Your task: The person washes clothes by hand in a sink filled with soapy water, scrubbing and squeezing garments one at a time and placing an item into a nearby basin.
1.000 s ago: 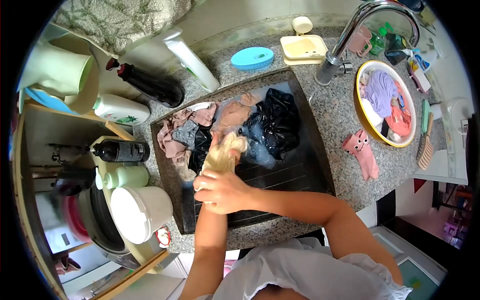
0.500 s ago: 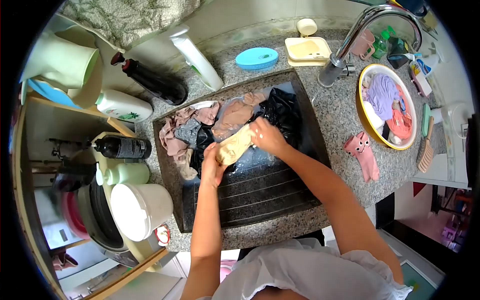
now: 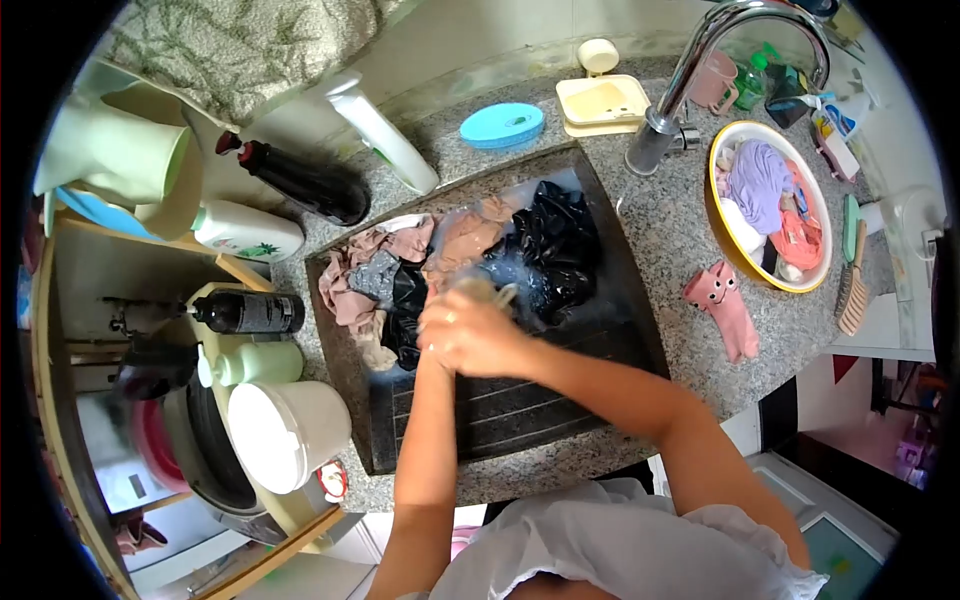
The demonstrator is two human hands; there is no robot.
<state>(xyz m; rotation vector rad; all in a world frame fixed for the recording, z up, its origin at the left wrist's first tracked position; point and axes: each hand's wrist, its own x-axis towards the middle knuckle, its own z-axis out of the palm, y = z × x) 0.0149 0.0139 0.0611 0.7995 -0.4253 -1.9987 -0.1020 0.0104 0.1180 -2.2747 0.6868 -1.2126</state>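
Cloth [image 3: 478,290], pale cream, is bunched between both hands over the middle of the sink [image 3: 633,275], a little nearer its left edge than its right; judging by the wet pile and the blur, rubbing or squeezing is in hand. The right hand [image 3: 468,335] is closed over the cloth, fingers curled, and lies across the left hand [image 3: 432,297], which is mostly hidden beside it; the left seems to hold the cloth too, but how far it is open cannot be told. Continued rubbing would call for a firm grip from both, since wet fabric may slip. A short loose end points toward the black garment [image 3: 560,235] at the sink's right; the long axis is lost in the folds. Just beyond lies the tan garment [image 3: 470,238].
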